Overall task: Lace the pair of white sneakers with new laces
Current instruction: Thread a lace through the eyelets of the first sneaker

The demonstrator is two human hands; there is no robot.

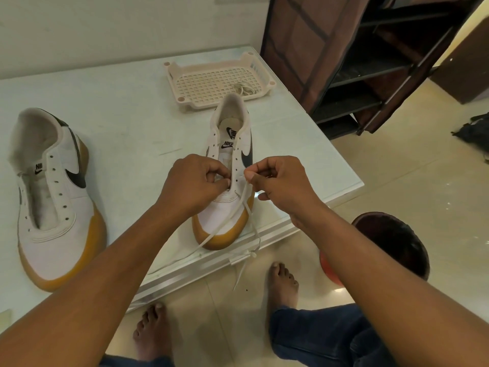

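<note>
Two white Nike sneakers with black swooshes and gum-coloured soles stand on a pale desk, toes toward the person. The left sneaker sits well apart from the other, near the desk's left side, with every eyelet bare. The middle sneaker stands near the desk's front edge, and both hands work over its lower eyelets.

The left hand has its fingers curled, and its grip is narrow: thumb and forefinger pinch the upper by the tongue opening, low on the eyelet row. Whether a lace end also lies in that pinch cannot be told. The right hand is just beside it, on the sneaker's other flank, and its grip is closed on the white lace, held between thumb and forefinger with the other fingers curled under.

From that pinch the lace runs down across the toe cap to the desk's front edge. A second strand drops past the sole and hangs over the edge toward the floor.

Behind the middle sneaker lies a pale pink perforated plastic tray with a second lace coiled in its near right corner. A brown fabric-covered shelf rack stands to the right of the desk. Below, two bare feet rest on a tiled floor
</note>
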